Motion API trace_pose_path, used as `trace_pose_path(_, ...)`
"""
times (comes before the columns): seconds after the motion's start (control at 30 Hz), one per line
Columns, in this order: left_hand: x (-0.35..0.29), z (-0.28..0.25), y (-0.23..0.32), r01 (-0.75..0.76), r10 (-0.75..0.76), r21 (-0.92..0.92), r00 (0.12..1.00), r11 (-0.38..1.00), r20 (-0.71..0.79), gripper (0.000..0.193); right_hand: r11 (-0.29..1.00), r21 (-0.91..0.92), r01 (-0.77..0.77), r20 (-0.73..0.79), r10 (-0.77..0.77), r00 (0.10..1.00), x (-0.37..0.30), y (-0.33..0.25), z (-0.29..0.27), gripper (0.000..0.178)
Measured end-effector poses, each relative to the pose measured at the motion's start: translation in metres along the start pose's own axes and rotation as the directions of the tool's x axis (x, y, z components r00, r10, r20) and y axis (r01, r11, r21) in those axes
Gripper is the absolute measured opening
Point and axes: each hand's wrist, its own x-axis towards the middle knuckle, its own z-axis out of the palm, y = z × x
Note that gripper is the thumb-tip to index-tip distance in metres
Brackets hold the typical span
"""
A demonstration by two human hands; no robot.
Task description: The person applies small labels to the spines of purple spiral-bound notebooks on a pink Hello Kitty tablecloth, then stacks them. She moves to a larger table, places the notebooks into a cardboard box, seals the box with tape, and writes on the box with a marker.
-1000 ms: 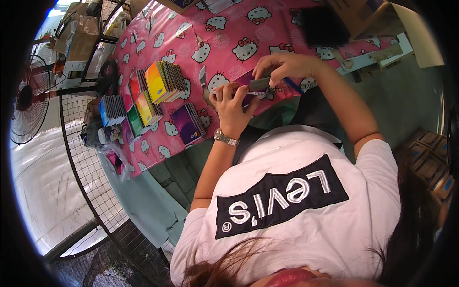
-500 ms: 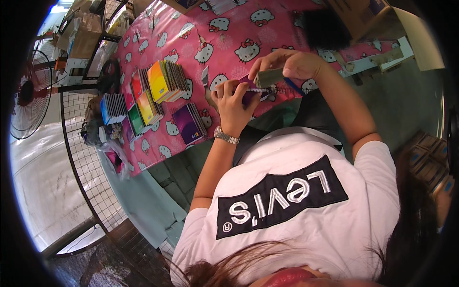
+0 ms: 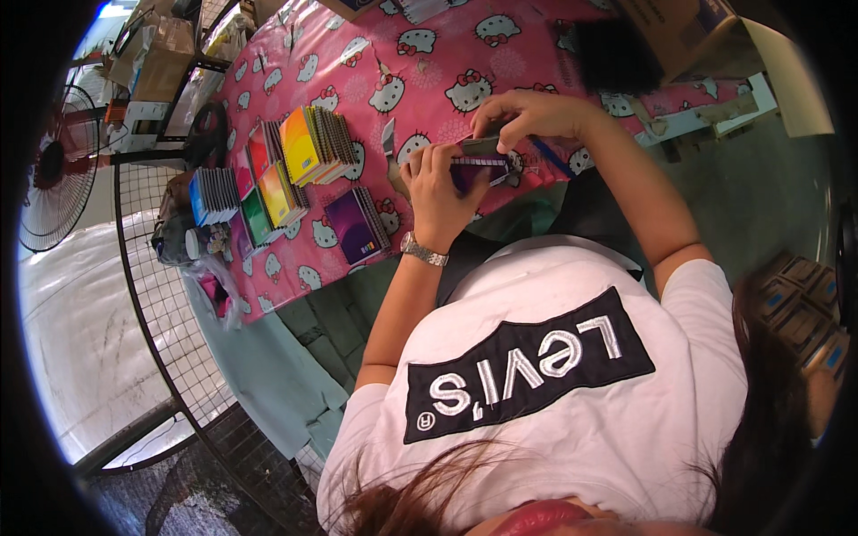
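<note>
My left hand [image 3: 440, 198] is closed around a small purple spiral notebook [image 3: 466, 179], with the white coil edge facing up and right; whether it is one or several stacked cannot be told. My right hand [image 3: 543, 118] pinches a greyish-brown flat block [image 3: 483, 145], its kind unclear, against the notebook's far side. Just right of the notebook, a long blue object [image 3: 551, 157] lies on the pink patterned tablecloth [image 3: 429, 85]. Left of my left hand is a stack of purple spiral notebooks [image 3: 356, 225].
Further left stand stacks of yellow notebooks [image 3: 308, 147], green notebooks [image 3: 257, 217] and blue notebooks [image 3: 214, 196]. A thin grey, blade-like piece [image 3: 388, 138] lies mid-table. At the far right is a cardboard box [image 3: 688, 36] beside a black item [image 3: 617, 58]. A fan [image 3: 58, 170] stands left.
My right hand has moved slightly left and down, bringing the greyish-brown block lower against the notebook. My left hand has tilted the notebook a little, so more of its coil edge shows.
</note>
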Motion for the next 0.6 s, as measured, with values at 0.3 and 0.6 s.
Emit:
trace_pose_path(0.3,-0.004,-0.021,-0.035,0.077,-0.073,-0.150,0.997,0.986,0.030,0.025,0.998,0.054,0.012,0.078,-0.016,0.997,0.019,0.003,-0.003,0.043)
trace_pose_path(0.6,0.002,-0.024,-0.038,0.176,-0.137,-0.307,0.980,0.935,0.145,0.023,0.998,-0.062,0.002,0.051,0.001,0.999,0.035,0.008,-0.005,0.043)
